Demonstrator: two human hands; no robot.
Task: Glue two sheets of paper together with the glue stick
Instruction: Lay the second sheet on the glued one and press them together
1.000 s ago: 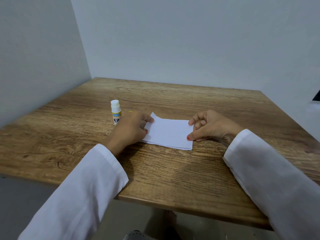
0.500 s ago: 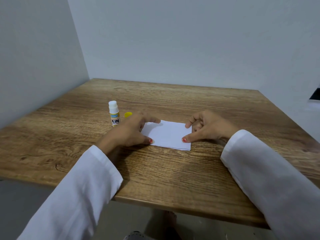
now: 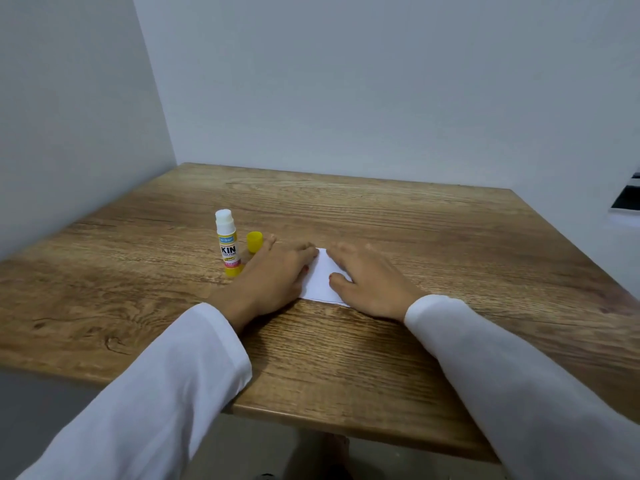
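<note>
Head view: the white paper (image 3: 322, 280) lies flat on the wooden tabletop (image 3: 433, 244), mostly covered. The left hand (image 3: 277, 275) presses its left part with fingers straight and spread; the right hand (image 3: 367, 278) presses the right part, fingers likewise flat. Only a strip of paper shows between them. The glue stick (image 3: 228, 242) stands upright, uncapped, just left of the left hand, its yellow cap (image 3: 254, 242) beside it.

Both hands are lying palm-down near the centre of the frame, fingers stretched forward and flat. The left hand (image 3: 273, 271) is sitting just left of centre, the right hand (image 3: 370, 282) just right of it, thumbs nearly meeting. White-sleeved forearms are reaching in from the lower corners.
</note>
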